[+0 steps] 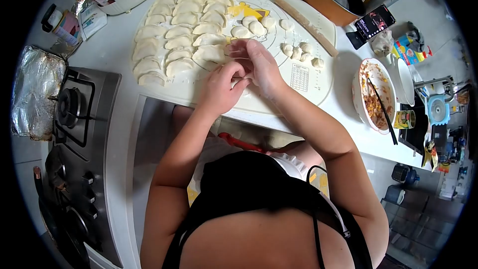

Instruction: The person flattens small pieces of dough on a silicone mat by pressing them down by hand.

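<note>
My left hand [221,88] is closed, its thumb and index finger pinched together beside my other palm. My right hand [260,67] is cupped with its fingers curled towards the left one. A pale bit shows between the hands, too hidden to make out. Both are above the near part of a white floured mat [318,87]. Rows of folded dumplings [186,18] lie on the mat to the left and beyond the hands. Round dough pieces [257,28] sit just beyond them, and smaller dough lumps [306,48] are to the right.
A rolling pin [306,26] lies diagonally on the mat's right side. Further right are a bowl of filling [374,97] with dark chopsticks, a phone [373,24] and an orange pot [332,0]. At left are a gas stove [84,159] and a foil-covered item [39,92].
</note>
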`<state>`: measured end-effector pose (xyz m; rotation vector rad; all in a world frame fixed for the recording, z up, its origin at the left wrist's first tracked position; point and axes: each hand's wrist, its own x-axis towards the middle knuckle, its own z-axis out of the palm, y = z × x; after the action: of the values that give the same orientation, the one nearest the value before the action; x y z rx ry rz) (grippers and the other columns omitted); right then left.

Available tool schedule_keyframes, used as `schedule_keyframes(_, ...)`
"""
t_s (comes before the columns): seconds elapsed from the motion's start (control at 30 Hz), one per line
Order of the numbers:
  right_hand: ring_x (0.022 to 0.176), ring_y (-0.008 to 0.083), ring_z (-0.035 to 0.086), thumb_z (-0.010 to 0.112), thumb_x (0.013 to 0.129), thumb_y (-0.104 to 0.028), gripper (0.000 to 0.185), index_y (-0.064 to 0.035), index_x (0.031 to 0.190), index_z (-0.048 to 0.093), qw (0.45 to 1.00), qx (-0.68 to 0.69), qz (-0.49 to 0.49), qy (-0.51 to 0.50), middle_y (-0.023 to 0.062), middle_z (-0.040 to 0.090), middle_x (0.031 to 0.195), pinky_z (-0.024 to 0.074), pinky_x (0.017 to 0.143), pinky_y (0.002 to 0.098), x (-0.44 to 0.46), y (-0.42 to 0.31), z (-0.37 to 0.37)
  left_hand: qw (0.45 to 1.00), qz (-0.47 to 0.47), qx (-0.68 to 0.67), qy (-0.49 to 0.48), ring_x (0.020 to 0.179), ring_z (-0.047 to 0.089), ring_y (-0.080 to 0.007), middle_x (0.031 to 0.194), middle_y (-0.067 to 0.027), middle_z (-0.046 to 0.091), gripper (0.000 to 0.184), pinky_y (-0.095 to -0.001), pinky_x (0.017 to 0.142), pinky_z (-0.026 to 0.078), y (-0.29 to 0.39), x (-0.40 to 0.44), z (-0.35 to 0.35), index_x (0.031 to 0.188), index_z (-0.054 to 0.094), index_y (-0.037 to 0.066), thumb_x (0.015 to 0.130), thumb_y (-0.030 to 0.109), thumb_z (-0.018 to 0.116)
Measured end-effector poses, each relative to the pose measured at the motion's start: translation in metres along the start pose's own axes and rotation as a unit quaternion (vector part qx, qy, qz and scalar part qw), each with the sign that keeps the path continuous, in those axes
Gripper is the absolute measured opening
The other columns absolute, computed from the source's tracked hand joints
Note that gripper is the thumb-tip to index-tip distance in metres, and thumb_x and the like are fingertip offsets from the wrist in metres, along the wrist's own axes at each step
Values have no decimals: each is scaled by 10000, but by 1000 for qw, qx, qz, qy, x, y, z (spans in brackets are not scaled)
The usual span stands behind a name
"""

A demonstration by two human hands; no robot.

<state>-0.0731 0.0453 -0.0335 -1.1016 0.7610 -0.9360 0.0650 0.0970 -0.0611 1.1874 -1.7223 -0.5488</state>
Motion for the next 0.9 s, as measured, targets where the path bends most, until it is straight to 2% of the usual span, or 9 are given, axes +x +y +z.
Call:
schedule_keyframes(0.1,965,157,608,543,1007,-340,390,-3,1182,627,953,-258,-154,-36,65,652,1034,508,844,323,0,-5,-25,998,-48,-31,-1,771,668,-256,868,-70,667,214,-369,719,537,3,1,1,943,582,42,817,115,738)
schedule_keyframes(0.2,877,108,610,657,940,-160,263,10,1140,654,967,-226,2,-114,53,674,965,510,805,276,-11,-14,-43,996,-53,-59,42,753,669,-236,875,-56,679,198,-360,700,533,3,3,2,970,598,51,839,129,725)
schedule_keyframes(0.33,811,79,591,710,873,-59,282,-8,1144,653,954,-284,13,-97,42,681,933,508,749,249,-11,-30,-61,997,29,0,71,785,670,-204,950,-49,701,179,-344,685,521,7,1,2,1008,626,64,864,140,699)
schedule_keyframes(0.4,859,143,636,694,886,-127,257,-26,1120,661,911,-409,-3,-56,69,695,950,524,789,309,-10,-45,-69,997,15,-4,71,794,668,-202,963,-45,704,175,-341,686,518,6,0,0,1012,631,68,867,142,694)
schedule_keyframes(0.47,1001,260,638,655,916,-203,253,-40,1110,657,674,-728,-121,-35,98,685,1032,509,876,370,-7,-54,-71,997,3,-11,70,803,666,-200,977,-40,706,171,-339,686,516,6,0,-2,1015,636,71,870,145,688)
schedule_keyframes(0.5,1076,355,588,638,911,-303,337,-62,1148,646,702,-694,-155,-27,136,657,1094,482,925,426,-5,-49,-73,998,7,-8,65,794,663,-203,975,-39,706,171,-340,684,515,5,-1,-2,1021,636,71,873,144,682)
schedule_keyframes(0.67,1252,380,503,603,926,-417,504,-72,1291,570,714,-638,-284,-49,184,531,1355,416,1063,431,17,-15,-66,997,30,6,65,760,657,-210,961,-39,706,156,-340,671,512,6,-1,-1,1017,641,71,877,134,669)
schedule_keyframes(0.73,1314,423,442,567,936,-471,597,-71,1375,506,655,-680,-325,-56,213,487,1406,361,1115,459,28,-1,-66,998,24,12,65,736,653,-213,935,-50,703,130,-340,652,511,8,-2,-3,994,643,67,880,127,663)
schedule_keyframes(0.9,1404,441,318,481,935,-596,749,-109,1492,362,666,-677,-282,-136,232,348,1520,250,1170,499,8,7,-67,997,23,-18,77,723,651,-222,918,-63,699,121,-341,636,511,5,-2,-4,981,647,64,879,126,663)
